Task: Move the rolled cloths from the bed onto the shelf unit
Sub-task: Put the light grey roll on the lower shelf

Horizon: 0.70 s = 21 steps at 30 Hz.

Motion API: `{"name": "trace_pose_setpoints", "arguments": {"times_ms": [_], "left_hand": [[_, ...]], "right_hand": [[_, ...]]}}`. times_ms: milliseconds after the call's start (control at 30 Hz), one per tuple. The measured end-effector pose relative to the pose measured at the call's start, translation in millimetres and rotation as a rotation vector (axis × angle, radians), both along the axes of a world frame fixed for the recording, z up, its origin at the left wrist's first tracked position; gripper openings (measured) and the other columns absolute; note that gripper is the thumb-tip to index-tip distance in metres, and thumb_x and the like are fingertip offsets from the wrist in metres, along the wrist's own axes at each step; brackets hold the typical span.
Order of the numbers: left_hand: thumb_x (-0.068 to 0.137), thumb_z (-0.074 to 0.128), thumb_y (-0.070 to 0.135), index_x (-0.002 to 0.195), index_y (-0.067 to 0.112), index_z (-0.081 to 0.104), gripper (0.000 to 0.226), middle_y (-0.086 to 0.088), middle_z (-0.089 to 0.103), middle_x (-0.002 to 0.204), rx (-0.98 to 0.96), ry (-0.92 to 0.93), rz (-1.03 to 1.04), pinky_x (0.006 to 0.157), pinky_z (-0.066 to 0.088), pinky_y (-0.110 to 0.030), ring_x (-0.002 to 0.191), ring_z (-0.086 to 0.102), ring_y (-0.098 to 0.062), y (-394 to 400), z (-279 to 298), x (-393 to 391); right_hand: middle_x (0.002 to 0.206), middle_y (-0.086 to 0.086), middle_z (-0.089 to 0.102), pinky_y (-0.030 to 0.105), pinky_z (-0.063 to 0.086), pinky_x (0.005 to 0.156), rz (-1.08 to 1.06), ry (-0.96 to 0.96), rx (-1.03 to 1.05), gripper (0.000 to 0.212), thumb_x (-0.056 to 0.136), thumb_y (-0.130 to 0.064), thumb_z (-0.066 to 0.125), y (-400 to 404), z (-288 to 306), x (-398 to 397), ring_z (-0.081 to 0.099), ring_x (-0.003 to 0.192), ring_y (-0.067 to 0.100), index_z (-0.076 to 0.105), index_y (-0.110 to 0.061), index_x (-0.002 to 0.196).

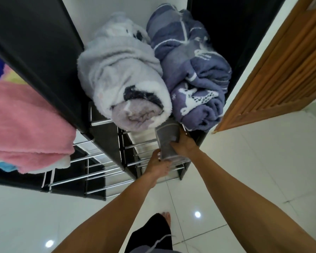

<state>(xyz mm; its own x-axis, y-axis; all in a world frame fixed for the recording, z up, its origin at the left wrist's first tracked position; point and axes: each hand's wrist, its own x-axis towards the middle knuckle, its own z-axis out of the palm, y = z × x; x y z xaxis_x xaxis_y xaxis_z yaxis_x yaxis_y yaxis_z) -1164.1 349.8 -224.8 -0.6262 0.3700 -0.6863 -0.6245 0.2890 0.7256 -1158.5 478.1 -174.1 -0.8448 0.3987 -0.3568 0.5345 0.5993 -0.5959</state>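
Two rolled cloths lie side by side on top of the black shelf unit [106,136]: a fluffy light grey one [120,73] on the left and a purple-blue one with white deer patterns [195,70] on the right. Below them, a smaller grey rolled cloth [169,137] sits at the front of a lower shelf with metal bars. My left hand [158,164] holds its near end from below-left. My right hand [185,144] grips its right side, fingers curled over the fabric.
A pink fluffy cloth [26,125] drapes over the shelf unit's left section. A wooden door [274,70] stands to the right. White glossy floor tiles [244,170] lie below, with my foot [167,218] near the bottom centre.
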Motion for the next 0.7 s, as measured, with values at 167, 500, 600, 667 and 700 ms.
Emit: {"name": "trace_pose_setpoints", "arguments": {"times_ms": [167, 500, 600, 667, 700], "left_hand": [[0.091, 0.053, 0.012, 0.125, 0.017, 0.044, 0.035, -0.005, 0.059, 0.092, -0.307, 0.066, -0.164, 0.051, 0.042, -0.023, 0.059, 0.055, -0.014, -11.5, -10.8, 13.2], [0.088, 0.058, 0.022, 0.092, 0.019, 0.058, 0.005, -0.006, 0.059, 0.094, -0.455, 0.32, -1.171, 0.046, 0.035, -0.017, 0.061, 0.055, -0.016, 54.1, 10.2, 91.9], [0.087, 0.06, 0.027, 0.105, 0.017, 0.063, 0.021, -0.008, 0.062, 0.108, -0.353, 0.418, -1.372, 0.062, 0.045, -0.021, 0.086, 0.064, -0.023, 91.0, 24.8, 141.8], [0.089, 0.06, 0.029, 0.111, 0.014, 0.062, 0.027, -0.01, 0.062, 0.115, -0.263, 0.464, -1.496, 0.07, 0.049, -0.025, 0.097, 0.064, -0.024, 111.0, 41.6, 186.5], [0.09, 0.059, 0.028, 0.108, 0.014, 0.062, 0.023, -0.01, 0.062, 0.11, -0.213, 0.49, -1.547, 0.064, 0.048, -0.022, 0.091, 0.063, -0.023, 116.9, 51.5, 213.2]], "right_hand": [[0.135, 0.021, 0.052, 0.038, 0.043, 0.096, -0.086, 0.012, -0.112, 0.067, 0.086, -0.024, 0.061, -2.9, 2.0, 48.3, 0.052, 0.119, 0.04, 0.031, -0.006, 0.143], [0.149, 0.013, 0.038, 0.035, 0.035, 0.108, -0.643, -0.084, -0.253, 0.067, 0.091, -0.037, 0.056, -11.2, 20.0, 246.2, 0.042, 0.133, 0.026, 0.025, -0.016, 0.146], [0.144, 0.013, 0.045, 0.035, 0.04, 0.105, -0.868, -0.104, -0.251, 0.062, 0.089, -0.037, 0.057, -23.2, 28.3, 322.9, 0.048, 0.128, 0.027, 0.033, -0.015, 0.142], [0.139, 0.014, 0.05, 0.031, 0.041, 0.1, -1.035, -0.088, -0.239, 0.058, 0.089, -0.035, 0.058, -42.2, 34.7, 375.8, 0.053, 0.123, 0.027, 0.039, -0.013, 0.139], [0.137, 0.014, 0.052, 0.028, 0.041, 0.096, -1.121, -0.075, -0.239, 0.056, 0.089, -0.034, 0.059, -55.6, 38.6, 401.8, 0.054, 0.121, 0.026, 0.041, -0.013, 0.137]]}}
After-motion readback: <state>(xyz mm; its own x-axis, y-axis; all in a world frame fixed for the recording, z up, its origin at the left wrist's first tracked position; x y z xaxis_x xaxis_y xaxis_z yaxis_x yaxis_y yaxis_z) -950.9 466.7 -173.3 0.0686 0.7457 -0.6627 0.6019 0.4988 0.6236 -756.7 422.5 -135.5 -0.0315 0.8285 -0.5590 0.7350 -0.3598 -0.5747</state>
